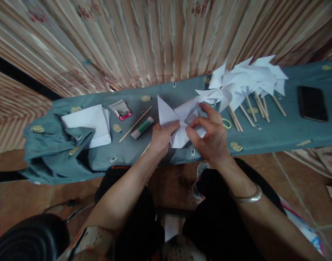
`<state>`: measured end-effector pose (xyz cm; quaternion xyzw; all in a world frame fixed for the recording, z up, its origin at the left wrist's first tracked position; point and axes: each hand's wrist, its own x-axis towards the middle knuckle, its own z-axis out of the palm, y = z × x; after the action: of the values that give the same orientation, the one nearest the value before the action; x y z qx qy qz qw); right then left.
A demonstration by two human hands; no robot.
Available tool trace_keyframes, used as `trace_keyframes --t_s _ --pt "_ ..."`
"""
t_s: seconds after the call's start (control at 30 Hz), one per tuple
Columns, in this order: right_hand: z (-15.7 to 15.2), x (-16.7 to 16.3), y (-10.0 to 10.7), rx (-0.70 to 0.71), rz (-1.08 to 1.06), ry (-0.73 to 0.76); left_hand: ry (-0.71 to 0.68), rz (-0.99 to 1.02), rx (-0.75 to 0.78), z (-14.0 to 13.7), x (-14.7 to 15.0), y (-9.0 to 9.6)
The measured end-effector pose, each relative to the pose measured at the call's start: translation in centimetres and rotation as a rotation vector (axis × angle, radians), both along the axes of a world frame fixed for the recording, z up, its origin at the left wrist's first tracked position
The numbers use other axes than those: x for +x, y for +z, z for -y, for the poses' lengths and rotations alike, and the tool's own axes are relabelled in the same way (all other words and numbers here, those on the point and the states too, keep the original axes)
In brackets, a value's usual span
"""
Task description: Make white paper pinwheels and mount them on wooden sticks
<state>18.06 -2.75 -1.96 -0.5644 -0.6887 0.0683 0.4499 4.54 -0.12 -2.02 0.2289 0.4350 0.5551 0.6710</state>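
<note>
A white paper pinwheel [166, 110], partly folded, is held above the cloth in front of me. My left hand [162, 137] grips it from the left, thumb pressed near the centre where the folds meet. My right hand [211, 136] is closed in a pinch at the paper's right side, thumb and index finger together near the middle, other fingers curved above. Part of the paper is hidden behind the right hand. Left of the pinwheel lie a green and white glue stick [143, 127] and a thin wooden stick [135, 124].
A stack of white paper [85, 123] and a small open box of metal pins [121, 110] lie left. Several pinwheels on sticks [238, 81] overlap at right, near a pale green ring [226, 124]. Farther right is a dark phone [312, 103]. A pleated curtain [155, 40] hangs behind.
</note>
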Motion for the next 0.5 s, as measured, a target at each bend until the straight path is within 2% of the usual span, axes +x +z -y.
trace_keyframes --t_s 0.2,0.37,0.5 --pt "0.8 -0.1 1.3 0.042 0.031 0.071 0.011 0.003 0.029 -0.5 -0.5 0.1" --pt "0.9 1.0 1.0 -0.050 -0.084 0.126 0.036 -0.023 0.017 -0.9 -1.1 0.1" --pt "1.0 1.8 0.6 -0.094 -0.093 0.178 -0.023 -0.055 -0.036 -0.8 -1.3 -0.4"
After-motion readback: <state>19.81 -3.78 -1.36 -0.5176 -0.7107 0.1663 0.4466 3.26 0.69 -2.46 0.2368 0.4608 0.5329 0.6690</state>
